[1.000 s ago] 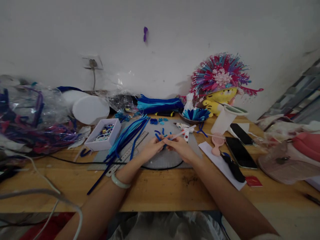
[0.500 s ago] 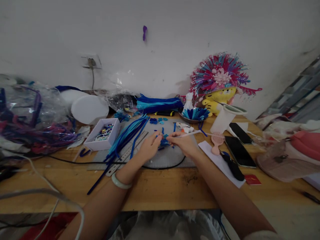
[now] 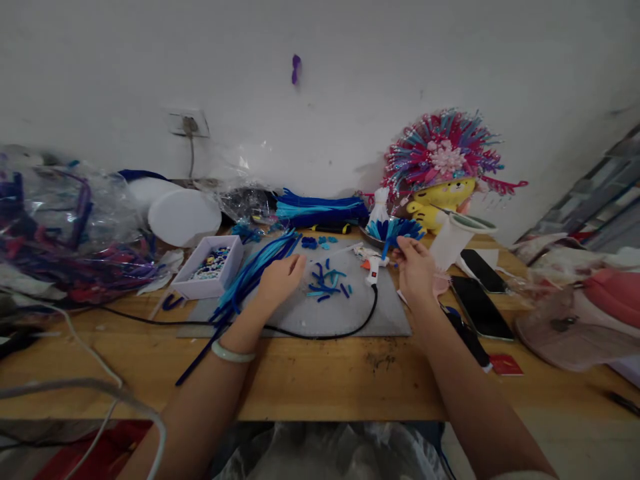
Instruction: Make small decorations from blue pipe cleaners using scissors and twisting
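My right hand (image 3: 416,268) is at the right, in front of the bowl (image 3: 369,235) of blue pipe cleaner pieces. Its fingers are pinched at a dark blue pipe cleaner piece (image 3: 386,249), partly hidden by the hand. My left hand (image 3: 281,281) rests beside the long blue pipe cleaners (image 3: 260,260), its fingers curled together; whatever may be inside is hidden. Between the hands, several short blue pipe cleaner pieces (image 3: 326,289) lie scattered on the grey mat (image 3: 310,323). A white glue gun (image 3: 373,265) lies on the mat nearer my right hand.
The glue gun's black cord (image 3: 320,337) curves across the mat. A white box (image 3: 213,267) of beads stands at the left. At the right are a pink hairbrush (image 3: 441,283), a white cup (image 3: 453,243) and a phone (image 3: 480,307). A decorated yellow plush toy (image 3: 435,207) stands behind.
My hands have moved apart from over the mat: the right one toward the bowl, the left one slightly left. The short pieces and glue gun now show more fully.
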{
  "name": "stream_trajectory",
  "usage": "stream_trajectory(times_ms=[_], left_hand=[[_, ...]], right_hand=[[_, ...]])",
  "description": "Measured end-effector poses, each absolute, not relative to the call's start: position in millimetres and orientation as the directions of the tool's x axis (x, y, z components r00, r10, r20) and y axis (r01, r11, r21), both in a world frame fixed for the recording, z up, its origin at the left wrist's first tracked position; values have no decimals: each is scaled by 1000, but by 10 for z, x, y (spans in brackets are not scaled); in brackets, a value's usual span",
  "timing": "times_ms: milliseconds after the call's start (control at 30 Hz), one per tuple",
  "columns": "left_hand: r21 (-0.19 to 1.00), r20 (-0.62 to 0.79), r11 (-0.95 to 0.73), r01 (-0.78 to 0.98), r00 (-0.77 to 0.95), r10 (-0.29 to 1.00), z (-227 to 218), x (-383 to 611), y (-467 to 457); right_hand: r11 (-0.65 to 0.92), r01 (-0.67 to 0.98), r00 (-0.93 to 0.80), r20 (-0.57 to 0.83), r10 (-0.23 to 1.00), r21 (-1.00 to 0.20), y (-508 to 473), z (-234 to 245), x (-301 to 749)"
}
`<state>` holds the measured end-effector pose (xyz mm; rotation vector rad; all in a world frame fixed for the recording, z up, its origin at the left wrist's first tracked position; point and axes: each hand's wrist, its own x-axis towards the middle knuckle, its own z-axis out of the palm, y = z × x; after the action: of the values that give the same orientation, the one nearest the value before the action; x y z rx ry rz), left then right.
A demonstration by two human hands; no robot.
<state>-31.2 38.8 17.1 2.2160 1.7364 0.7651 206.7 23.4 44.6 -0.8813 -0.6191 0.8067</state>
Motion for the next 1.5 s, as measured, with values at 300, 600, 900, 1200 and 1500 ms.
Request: stream_trajectory(times_ms=[300, 600, 900, 1200, 1500], left_hand=[[87, 174, -373, 924, 355, 919, 73, -417, 476], [552, 365, -646, 528, 544, 756, 11, -87, 257], [550, 494, -725, 414, 539, 682, -9, -38, 208], [772, 424, -550, 318, 387, 819, -5, 40, 166], [983, 173, -183, 8, 284, 943, 72, 92, 117]], right_hand=[[255, -251, 387, 145, 911, -934, 231, 204, 1799], [77, -226, 178, 36, 983, -971, 94, 42, 1471], [1, 6, 109, 2, 994, -1000, 32, 44, 1419], [36, -41, 69, 33, 997, -998, 51, 20, 1403], [225, -348, 327, 107, 939, -910, 97, 156, 1546]])
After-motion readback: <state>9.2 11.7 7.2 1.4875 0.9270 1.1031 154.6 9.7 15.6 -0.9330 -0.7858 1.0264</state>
